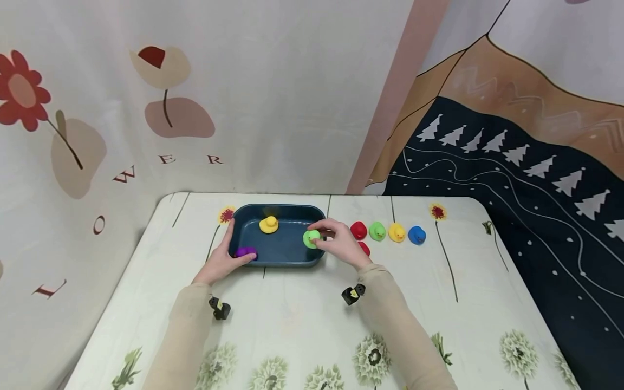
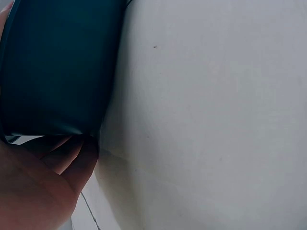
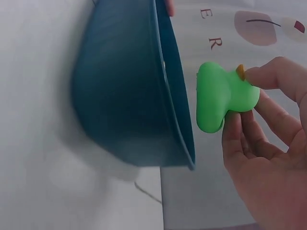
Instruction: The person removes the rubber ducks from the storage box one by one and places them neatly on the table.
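A dark blue tray point(image 1: 284, 245) lies on the table. My left hand point(image 1: 220, 265) grips its left end, thumb over the near rim and the other fingers along the outer wall. Inside, a yellow rubber duck point(image 1: 268, 225) sits toward the back; a purple duck point(image 1: 244, 252) lies in the near left corner, partly covered by the thumb. Over the tray's right end, my right hand point(image 1: 341, 244) pinches a green rubber duck point(image 3: 216, 96) between thumb and fingertips. The right wrist view puts this duck above the rim, its orange beak by the thumb.
Right of the tray stands a row of ducks: red point(image 1: 358, 231), green point(image 1: 377, 231), yellow point(image 1: 397, 233) and blue point(image 1: 416, 235). Another red duck point(image 1: 364, 248) shows partly behind my right hand. A patterned cloth covers the table point(image 1: 302, 309), with hanging fabric point(image 1: 292, 108) behind it.
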{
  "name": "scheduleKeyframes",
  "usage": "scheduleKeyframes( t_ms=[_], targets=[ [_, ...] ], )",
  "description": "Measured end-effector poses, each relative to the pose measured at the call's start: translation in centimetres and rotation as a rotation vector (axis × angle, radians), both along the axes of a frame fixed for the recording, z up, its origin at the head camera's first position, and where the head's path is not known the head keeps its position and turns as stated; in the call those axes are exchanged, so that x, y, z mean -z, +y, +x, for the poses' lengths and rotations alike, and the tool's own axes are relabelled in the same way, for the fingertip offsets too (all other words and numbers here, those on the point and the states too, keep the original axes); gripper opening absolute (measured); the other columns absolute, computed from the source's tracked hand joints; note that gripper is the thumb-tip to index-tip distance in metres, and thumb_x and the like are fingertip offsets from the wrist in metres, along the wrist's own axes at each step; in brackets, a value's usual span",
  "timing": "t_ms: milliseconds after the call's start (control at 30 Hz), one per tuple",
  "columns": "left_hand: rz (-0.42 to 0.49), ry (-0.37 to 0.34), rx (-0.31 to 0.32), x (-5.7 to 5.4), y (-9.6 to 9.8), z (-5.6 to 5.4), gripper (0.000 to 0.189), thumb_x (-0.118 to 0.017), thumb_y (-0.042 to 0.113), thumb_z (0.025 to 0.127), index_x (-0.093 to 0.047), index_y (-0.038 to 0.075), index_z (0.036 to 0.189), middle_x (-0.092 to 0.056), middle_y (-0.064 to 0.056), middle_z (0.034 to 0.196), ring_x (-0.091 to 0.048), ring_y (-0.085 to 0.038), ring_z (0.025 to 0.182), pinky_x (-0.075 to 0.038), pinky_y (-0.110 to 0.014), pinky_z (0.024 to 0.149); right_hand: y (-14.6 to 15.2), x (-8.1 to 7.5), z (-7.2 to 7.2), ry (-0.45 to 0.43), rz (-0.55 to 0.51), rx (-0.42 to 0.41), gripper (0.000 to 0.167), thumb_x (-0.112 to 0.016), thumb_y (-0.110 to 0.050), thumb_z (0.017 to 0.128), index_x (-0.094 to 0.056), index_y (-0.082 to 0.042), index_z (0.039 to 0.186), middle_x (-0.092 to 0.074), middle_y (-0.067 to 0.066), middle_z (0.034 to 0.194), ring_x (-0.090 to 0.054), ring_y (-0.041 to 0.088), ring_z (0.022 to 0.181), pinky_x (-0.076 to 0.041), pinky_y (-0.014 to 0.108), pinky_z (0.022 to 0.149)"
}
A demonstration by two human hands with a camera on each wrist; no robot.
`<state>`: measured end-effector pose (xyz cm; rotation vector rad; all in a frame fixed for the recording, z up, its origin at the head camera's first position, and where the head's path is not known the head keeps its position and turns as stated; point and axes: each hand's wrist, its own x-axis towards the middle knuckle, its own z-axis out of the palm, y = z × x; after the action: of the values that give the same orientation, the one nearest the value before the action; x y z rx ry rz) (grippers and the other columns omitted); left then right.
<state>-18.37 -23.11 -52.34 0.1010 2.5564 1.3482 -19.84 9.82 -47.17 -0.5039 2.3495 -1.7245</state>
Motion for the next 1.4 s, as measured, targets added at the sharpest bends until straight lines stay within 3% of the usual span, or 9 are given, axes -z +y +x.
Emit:
scheduleKeyframes(
  t_ms=[233, 567, 1133, 1400],
  targets=[
    [0.005, -0.004, 0.000, -0.1, -0.1, 0.0, 0.111, -0.073, 0.040, 0.086, 0.016, 0.034, 0.152, 0.004, -0.016, 0.160, -0.005, -0.047, 0.142, -0.013, -0.069, 0.106, 1.4, 0.1, 0.1, 0.027, -0.001, 0.013, 0.029, -0.068, 0.003, 0.085, -0.068, 0.002, 0.114, -0.062, 0.009, 0.114, -0.057, 0.026, 0.101, -0.047, 0.043, 0.096],
    [-0.002, -0.010, -0.006, 0.1, -0.2, 0.0, 0.112, -0.073, 0.045, 0.084, 0.016, 0.034, 0.152, 0.003, -0.017, 0.160, -0.006, -0.048, 0.142, -0.014, -0.069, 0.106, 3.3, 0.3, 0.3, 0.052, 0.011, 0.030, 0.029, -0.065, 0.006, 0.084, -0.068, 0.003, 0.113, -0.063, 0.011, 0.114, -0.058, 0.025, 0.102, -0.047, 0.040, 0.096],
    [-0.012, -0.013, -0.005, 0.2, -0.4, -0.3, 0.114, -0.073, 0.046, 0.083, 0.016, 0.032, 0.153, 0.003, -0.017, 0.160, -0.006, -0.048, 0.141, -0.014, -0.069, 0.105, 7.1, 0.8, 1.3, -0.040, 0.108, 0.125, 0.031, -0.066, 0.001, 0.087, -0.067, -0.004, 0.118, -0.058, 0.012, 0.121, -0.052, 0.030, 0.113, -0.043, 0.047, 0.100],
    [-0.002, 0.006, 0.004, 0.3, -0.2, -0.2, 0.113, -0.074, 0.045, 0.084, 0.015, 0.034, 0.152, 0.003, -0.016, 0.160, -0.006, -0.047, 0.142, -0.014, -0.069, 0.106, 9.7, 1.2, 1.7, 0.008, 0.127, 0.130, 0.030, -0.066, 0.001, 0.088, -0.066, 0.001, 0.118, -0.059, 0.014, 0.119, -0.052, 0.030, 0.113, -0.043, 0.046, 0.100]
  ],
)
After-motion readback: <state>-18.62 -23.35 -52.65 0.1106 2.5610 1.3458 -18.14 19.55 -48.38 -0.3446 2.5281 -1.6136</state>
